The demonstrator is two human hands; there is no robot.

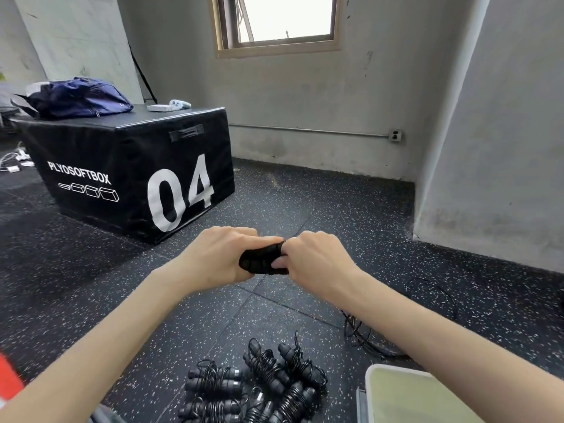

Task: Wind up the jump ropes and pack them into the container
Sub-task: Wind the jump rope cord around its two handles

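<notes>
left hand (218, 254): wrapped round a black jump rope bundle (263, 259), held up over the floor (274, 203)
right hand (317, 257): pinching the bundle's other end, probably the cord
wound ropes (253, 383): piled on floor, beside pale container (406, 392)
loose rope (375, 337): floor, right

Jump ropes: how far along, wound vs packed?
Done: a pile of wound ropes lies on the floor by the person. In hand: the left hand and right hand grip a black bundle, apparently one more rope. Left: a loose rope lies unwound at right, and the pale container shows nothing packed in its visible part.
</notes>
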